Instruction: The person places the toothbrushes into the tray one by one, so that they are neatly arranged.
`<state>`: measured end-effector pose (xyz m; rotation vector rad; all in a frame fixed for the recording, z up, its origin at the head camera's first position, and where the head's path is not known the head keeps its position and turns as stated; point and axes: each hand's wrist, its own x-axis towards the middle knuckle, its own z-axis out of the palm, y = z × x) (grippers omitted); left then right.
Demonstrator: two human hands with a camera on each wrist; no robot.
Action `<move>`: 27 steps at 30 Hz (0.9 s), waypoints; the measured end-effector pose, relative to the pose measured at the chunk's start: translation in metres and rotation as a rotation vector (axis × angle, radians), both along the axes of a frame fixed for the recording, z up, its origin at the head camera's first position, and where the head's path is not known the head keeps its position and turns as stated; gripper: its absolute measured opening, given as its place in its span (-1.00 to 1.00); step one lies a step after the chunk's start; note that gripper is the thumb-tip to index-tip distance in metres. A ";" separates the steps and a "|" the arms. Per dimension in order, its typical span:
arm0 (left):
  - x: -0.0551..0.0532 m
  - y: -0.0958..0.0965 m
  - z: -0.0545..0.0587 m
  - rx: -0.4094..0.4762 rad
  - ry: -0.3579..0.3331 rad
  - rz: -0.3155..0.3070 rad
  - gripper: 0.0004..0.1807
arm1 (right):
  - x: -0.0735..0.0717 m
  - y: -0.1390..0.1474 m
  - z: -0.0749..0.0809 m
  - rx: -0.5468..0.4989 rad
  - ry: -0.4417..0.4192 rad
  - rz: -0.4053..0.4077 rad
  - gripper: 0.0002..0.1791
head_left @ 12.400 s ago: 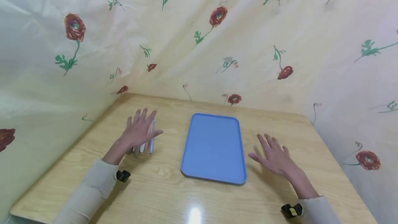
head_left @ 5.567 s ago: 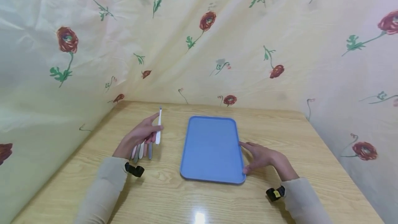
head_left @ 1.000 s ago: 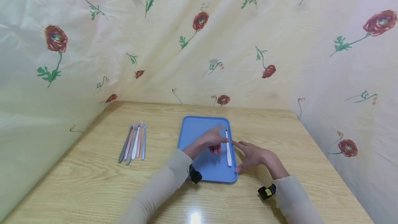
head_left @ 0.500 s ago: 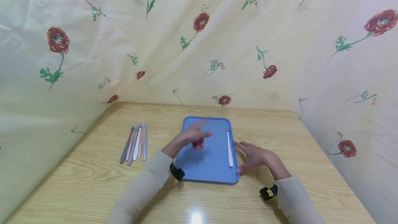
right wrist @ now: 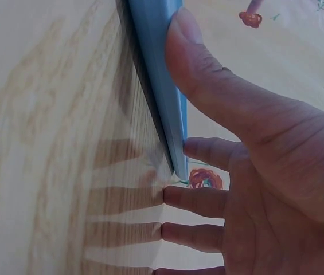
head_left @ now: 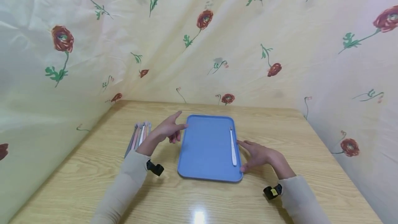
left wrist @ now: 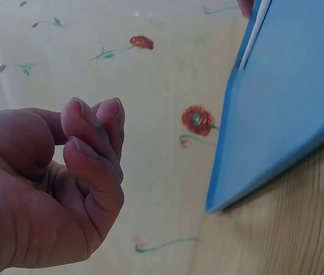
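Observation:
A blue tray (head_left: 205,148) lies on the wooden table, with one white toothbrush (head_left: 233,149) lengthwise along its right side. My left hand (head_left: 168,127) hovers just off the tray's left edge and holds nothing; its index finger and thumb point forward, the other fingers loosely curled, as the left wrist view shows of this hand (left wrist: 64,177). At the tray's right rim my right hand (head_left: 259,155) rests with thumb and index fingertip against the edge. In the right wrist view its other fingertips (right wrist: 170,195) touch the table.
Several more toothbrushes (head_left: 135,137) in grey, pink, white and blue lie side by side on the table's left, partly hidden by my left forearm. Flowered cloth (head_left: 161,61) hangs behind and at both sides of the table (head_left: 264,120).
Earlier my left hand picked the white toothbrush from the bunch and laid it in the tray. Over the last second it has moved left, off the tray. My right hand stays at the rim.

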<state>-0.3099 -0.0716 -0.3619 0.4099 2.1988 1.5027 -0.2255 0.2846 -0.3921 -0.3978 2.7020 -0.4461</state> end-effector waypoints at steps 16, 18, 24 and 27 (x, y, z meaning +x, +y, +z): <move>-0.007 -0.107 -0.005 -0.085 0.100 0.097 -0.16 | 0.000 -0.001 -0.001 0.016 -0.023 -0.039 0.25; -0.009 -0.120 -0.008 -0.107 0.090 0.117 -0.15 | 0.001 -0.001 -0.002 0.014 -0.026 -0.039 0.25; -0.013 -0.149 -0.012 -0.113 0.065 0.169 -0.13 | 0.002 -0.001 -0.001 0.008 -0.024 -0.041 0.24; -0.015 -0.159 -0.012 -0.098 0.062 0.171 -0.12 | 0.001 -0.001 -0.001 0.006 -0.024 -0.038 0.24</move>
